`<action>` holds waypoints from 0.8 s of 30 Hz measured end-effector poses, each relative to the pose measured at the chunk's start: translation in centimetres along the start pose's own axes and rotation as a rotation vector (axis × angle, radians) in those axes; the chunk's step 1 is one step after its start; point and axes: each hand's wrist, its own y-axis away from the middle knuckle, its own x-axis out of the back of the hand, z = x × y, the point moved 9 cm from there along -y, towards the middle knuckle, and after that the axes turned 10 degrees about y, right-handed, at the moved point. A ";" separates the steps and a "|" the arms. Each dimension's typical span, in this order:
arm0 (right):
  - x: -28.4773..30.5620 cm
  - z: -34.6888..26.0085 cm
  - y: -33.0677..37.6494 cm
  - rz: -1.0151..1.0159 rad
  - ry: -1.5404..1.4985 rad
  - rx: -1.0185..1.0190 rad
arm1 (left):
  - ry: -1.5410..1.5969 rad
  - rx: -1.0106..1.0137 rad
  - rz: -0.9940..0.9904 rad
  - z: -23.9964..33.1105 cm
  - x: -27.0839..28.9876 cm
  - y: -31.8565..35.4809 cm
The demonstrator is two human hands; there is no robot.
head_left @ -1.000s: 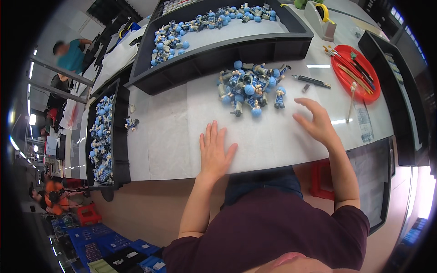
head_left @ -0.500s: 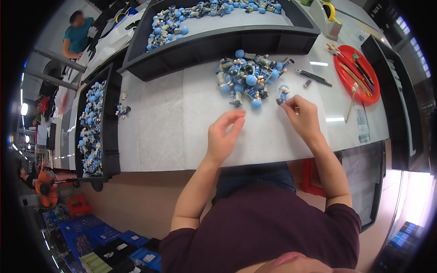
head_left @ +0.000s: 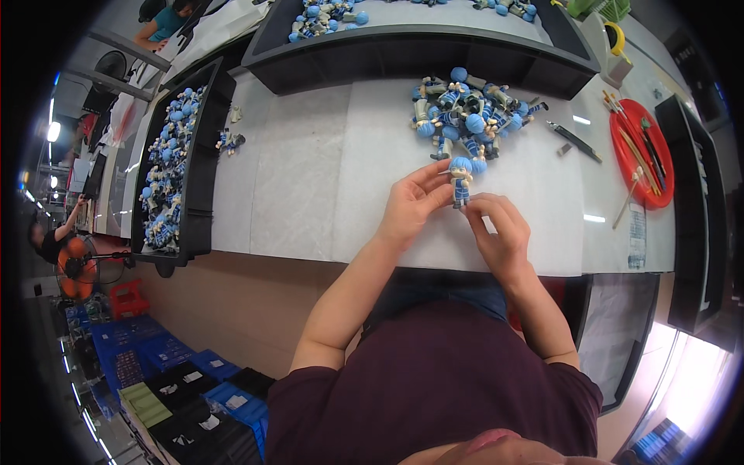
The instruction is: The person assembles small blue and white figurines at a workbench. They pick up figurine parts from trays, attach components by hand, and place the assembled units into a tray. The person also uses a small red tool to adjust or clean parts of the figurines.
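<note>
A small figurine with a blue ball-shaped head and a blue-striped outfit is upright between my two hands, facing me. My left hand pinches it from the side, thumb and fingertips at its body. From below, my right hand has its fingertips closed at the figurine's feet. Just beyond lies a heap of similar figurines on the white table, jumbled in different directions.
A large black tray with more figurines stands behind the heap. Another black tray of figurines is at the left, with loose pieces beside it. At the right are a black pen and a red oval dish holding brushes.
My right hand has brought a figurine from the heap's near edge toward me. My left hand has moved in and taken hold of it. The whole view has shifted.
</note>
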 end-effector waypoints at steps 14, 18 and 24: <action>-0.4 0.3 0.6 0.042 -0.018 0.024 | -0.022 0.006 -0.035 -0.1 0.0 0.0; -0.5 0.5 0.7 0.042 -0.028 0.026 | -0.011 0.005 -0.035 -0.4 0.2 -0.1; -0.6 0.9 0.7 0.023 -0.038 0.000 | -0.009 -0.005 -0.023 -0.3 0.1 -0.1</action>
